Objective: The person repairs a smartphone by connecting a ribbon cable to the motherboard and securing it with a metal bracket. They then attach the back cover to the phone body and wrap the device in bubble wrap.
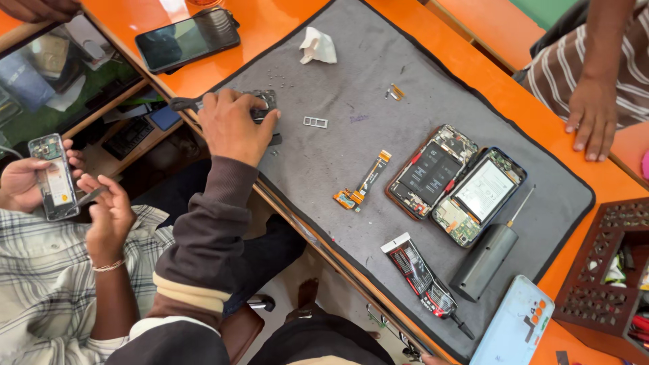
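Note:
My left hand (233, 127), in a brown sleeve with cream stripes, reaches onto the near-left corner of a grey work mat (378, 88). Its fingers are curled down over a small dark metal phone part (265, 101), pressing it on the mat. A dark tool handle (180, 103) sticks out to the left from under the fingers. A small silver card tray (315, 122) lies just right of the hand. My right hand is out of sight.
On the mat lie two opened phones (433, 170) (481, 195), a flex cable (365, 181), a glue tube (418, 274), a grey powered screwdriver (485, 260) and a crumpled tissue (318, 46). A black phone (186, 40) rests on the orange table. A co-worker at left holds an opened phone (53, 177); another person's hand (591, 122) rests at right.

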